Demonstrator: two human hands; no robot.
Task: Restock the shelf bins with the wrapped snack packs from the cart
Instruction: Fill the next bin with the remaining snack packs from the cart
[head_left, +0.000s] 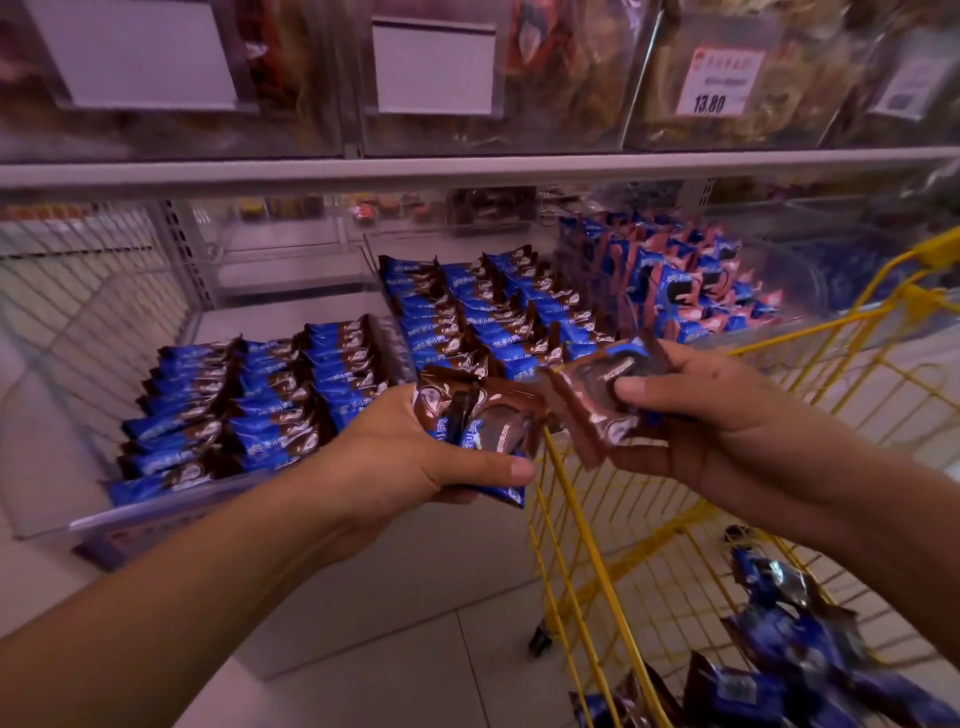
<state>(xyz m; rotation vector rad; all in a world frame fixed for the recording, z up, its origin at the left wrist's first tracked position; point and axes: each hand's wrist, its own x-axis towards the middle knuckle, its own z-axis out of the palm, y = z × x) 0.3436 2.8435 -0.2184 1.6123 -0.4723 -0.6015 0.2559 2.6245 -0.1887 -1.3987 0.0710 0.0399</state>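
L hand: fingers curled round a bunch of snack packs, over bin edge.
R hand: thumb + fingers pinching more packs.
Bins: packs in neat rows.
Cart: yellow wire, loose packs inside, lower R.

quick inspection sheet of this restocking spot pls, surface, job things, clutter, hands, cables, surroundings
surface: clear shelf bins on the lower shelf, over a pale tiled floor
job's things: blue and brown snack packs in neat rows in the bins; loose packs in the yellow cart
clutter: nothing seen
grippers: left hand grips a bunch of packs; right hand pinches more packs; the two bunches meet in the middle
cables: nothing seen
surroundings: upper shelf bins of bagged goods, one price tag reading 13.80, two blank label holders
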